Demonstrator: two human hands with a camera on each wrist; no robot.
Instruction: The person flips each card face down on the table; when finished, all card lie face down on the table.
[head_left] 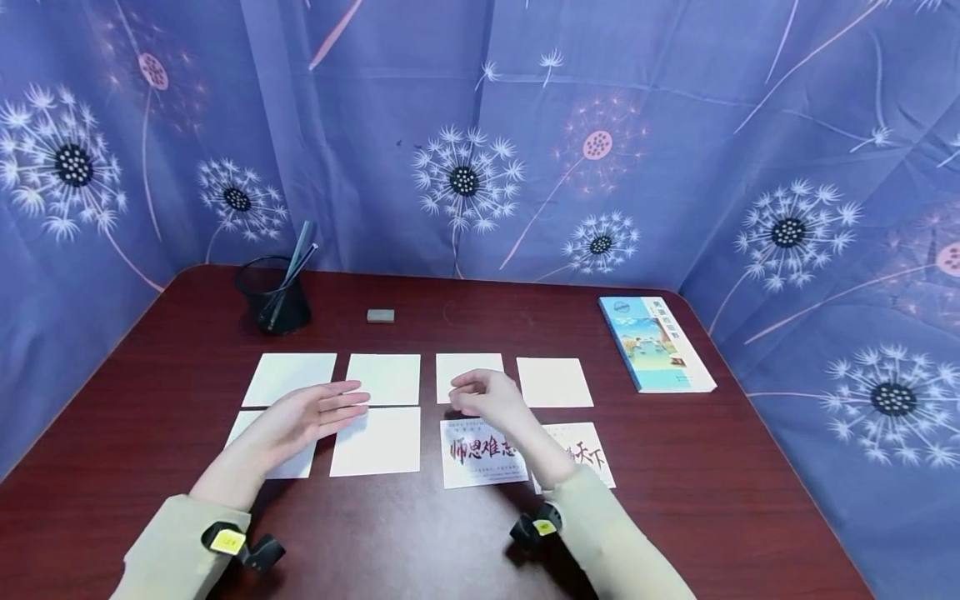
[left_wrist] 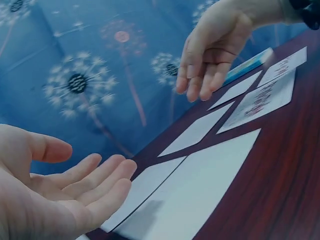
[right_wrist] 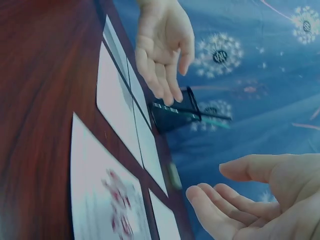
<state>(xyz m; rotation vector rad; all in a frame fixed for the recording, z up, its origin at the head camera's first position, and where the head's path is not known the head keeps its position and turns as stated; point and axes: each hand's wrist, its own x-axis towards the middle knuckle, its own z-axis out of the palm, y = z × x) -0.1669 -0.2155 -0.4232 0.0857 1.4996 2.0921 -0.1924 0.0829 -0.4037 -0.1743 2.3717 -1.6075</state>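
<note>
My left hand point(head_left: 300, 425) hovers over the left group of cards, fingers extended and nothing in its grasp. Beneath it lie a blank white card point(head_left: 288, 377), a second one point(head_left: 384, 377), a third point(head_left: 375, 446) and a partly covered one point(head_left: 281, 465). My right hand point(head_left: 491, 402) is held above the right group, fingers loosely bent and holding nothing. It partly hides a blank card point(head_left: 468, 364), next to another blank card point(head_left: 557, 383). Nearer me are two cards printed with red characters, one card point(head_left: 480, 468) in view at the left and one card point(head_left: 596, 458) partly behind my right forearm.
At the back left stands a black mesh pen cup point(head_left: 281, 304) with pens leaning in it. A small grey eraser-like block point(head_left: 380, 316) lies to its right. At the right sits a blue and white book point(head_left: 656, 344). A blue dandelion-patterned curtain point(head_left: 375, 167) surrounds the dark red table point(head_left: 450, 533).
</note>
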